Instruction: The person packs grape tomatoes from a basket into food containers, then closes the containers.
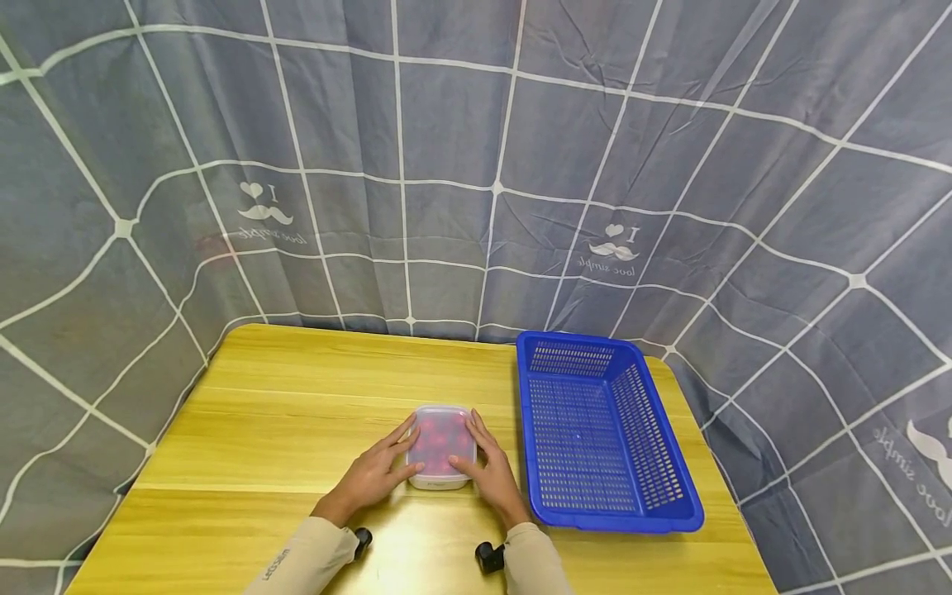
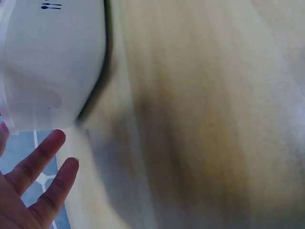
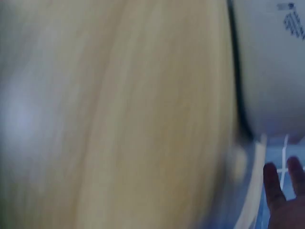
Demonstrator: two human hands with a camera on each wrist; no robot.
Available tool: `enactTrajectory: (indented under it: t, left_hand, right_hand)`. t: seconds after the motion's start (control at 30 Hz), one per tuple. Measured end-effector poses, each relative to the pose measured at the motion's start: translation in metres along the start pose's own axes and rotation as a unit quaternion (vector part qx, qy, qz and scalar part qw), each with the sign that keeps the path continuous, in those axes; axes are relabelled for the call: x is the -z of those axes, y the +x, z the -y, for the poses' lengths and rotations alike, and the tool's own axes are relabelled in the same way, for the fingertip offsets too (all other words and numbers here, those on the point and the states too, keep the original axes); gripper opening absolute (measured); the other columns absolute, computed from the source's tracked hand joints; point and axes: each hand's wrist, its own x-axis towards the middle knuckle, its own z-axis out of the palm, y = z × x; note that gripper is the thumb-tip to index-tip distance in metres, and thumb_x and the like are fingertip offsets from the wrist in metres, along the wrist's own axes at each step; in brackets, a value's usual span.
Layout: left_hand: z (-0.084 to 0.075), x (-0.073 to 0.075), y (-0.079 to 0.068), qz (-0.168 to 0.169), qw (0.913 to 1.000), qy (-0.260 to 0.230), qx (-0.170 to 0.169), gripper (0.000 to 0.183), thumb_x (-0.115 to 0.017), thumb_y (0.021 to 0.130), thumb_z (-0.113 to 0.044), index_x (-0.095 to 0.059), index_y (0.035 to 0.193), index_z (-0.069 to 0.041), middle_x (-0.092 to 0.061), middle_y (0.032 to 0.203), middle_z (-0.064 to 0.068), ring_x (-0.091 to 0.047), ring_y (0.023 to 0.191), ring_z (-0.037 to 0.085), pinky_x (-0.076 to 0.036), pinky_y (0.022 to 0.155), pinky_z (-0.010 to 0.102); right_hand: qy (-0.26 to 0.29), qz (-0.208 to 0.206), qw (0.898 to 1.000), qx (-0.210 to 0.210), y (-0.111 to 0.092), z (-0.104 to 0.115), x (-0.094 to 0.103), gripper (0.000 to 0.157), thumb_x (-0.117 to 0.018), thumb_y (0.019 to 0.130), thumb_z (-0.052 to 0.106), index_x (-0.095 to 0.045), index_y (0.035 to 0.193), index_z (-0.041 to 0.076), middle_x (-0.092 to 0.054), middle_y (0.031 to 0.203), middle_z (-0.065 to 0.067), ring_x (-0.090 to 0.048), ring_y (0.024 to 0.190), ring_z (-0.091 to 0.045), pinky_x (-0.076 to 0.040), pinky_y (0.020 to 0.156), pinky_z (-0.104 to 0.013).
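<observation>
A squarish plastic food container (image 1: 439,482) with a translucent lid (image 1: 435,442) stands on the table; blurred red-pink contents show through the lid. My left hand (image 1: 372,473) lies along its left side, thumb touching the lid's near left part. On the other side my right hand (image 1: 493,471) touches the right edge, its thumb reaching over the lid. In the left wrist view, two straight, spread fingers (image 2: 45,167) stand beside the pale container wall (image 2: 57,52) with its fork-and-spoon mark. The right wrist view is blurred, with two straight fingers (image 3: 274,186) below the container.
A blue perforated plastic basket (image 1: 580,446) stands on the right of the wooden table (image 1: 297,397). Grey curtains (image 1: 446,215) with white grid lines surround the table at the back and sides.
</observation>
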Motion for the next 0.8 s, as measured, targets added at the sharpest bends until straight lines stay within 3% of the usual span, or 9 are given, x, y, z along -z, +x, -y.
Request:
enactTrajectory:
  t: [0.13,0.27,0.47,0.53,0.8]
  left_hand:
    - [0.002,-0.002,-0.001,0.002,1.0,-0.002,0.001,0.066,-0.053,0.098,-0.044,-0.037,0.146,-0.003,-0.017,0.16,0.003,-0.032,0.138,0.034,-0.039,0.105,0.058]
    - [0.005,-0.005,-0.002,-0.004,1.0,-0.005,-0.001,0.066,-0.055,0.097,-0.044,-0.037,0.146,-0.004,-0.017,0.16,0.003,-0.033,0.138,0.033,-0.039,0.105,0.057]
    - [0.008,-0.008,-0.003,-0.013,0.9999,-0.009,-0.006,0.065,-0.057,0.096,-0.042,-0.036,0.147,-0.008,-0.019,0.16,0.004,-0.033,0.138,0.03,-0.04,0.106,0.055]
    - [0.008,-0.009,-0.003,-0.018,0.9997,-0.01,-0.009,0.065,-0.058,0.095,-0.041,-0.037,0.147,-0.008,-0.02,0.159,0.005,-0.034,0.138,0.031,-0.04,0.105,0.055]
    - [0.011,-0.007,-0.002,-0.014,0.9997,-0.016,-0.016,0.065,-0.058,0.095,-0.042,-0.038,0.146,-0.008,-0.019,0.16,0.001,-0.033,0.138,0.029,-0.038,0.107,0.054]
  right_hand:
    - [0.021,0.025,0.999,0.003,-0.005,0.013,0.007,0.072,-0.072,0.088,0.014,-0.035,0.146,-0.003,-0.019,0.157,-0.018,-0.017,0.143,-0.036,-0.02,0.115,-0.057]
    - [0.039,0.032,0.999,0.0,-0.005,0.014,0.01,0.073,-0.073,0.087,0.012,-0.034,0.146,-0.003,-0.019,0.158,-0.015,-0.015,0.144,-0.031,-0.014,0.117,-0.051]
    - [0.045,0.031,0.999,0.001,-0.006,0.011,0.009,0.072,-0.074,0.086,0.011,-0.035,0.146,-0.002,-0.02,0.158,-0.014,-0.015,0.145,-0.027,-0.013,0.117,-0.023]
    - [0.039,0.034,0.999,0.008,-0.005,0.01,0.01,0.072,-0.073,0.086,0.011,-0.035,0.146,-0.002,-0.02,0.158,-0.014,-0.015,0.145,-0.029,-0.014,0.115,-0.019]
    - [0.038,0.093,0.995,-0.009,-0.005,0.005,0.019,0.079,-0.073,0.086,0.012,-0.028,0.15,0.003,-0.01,0.16,-0.006,-0.009,0.146,-0.021,-0.005,0.119,-0.039]
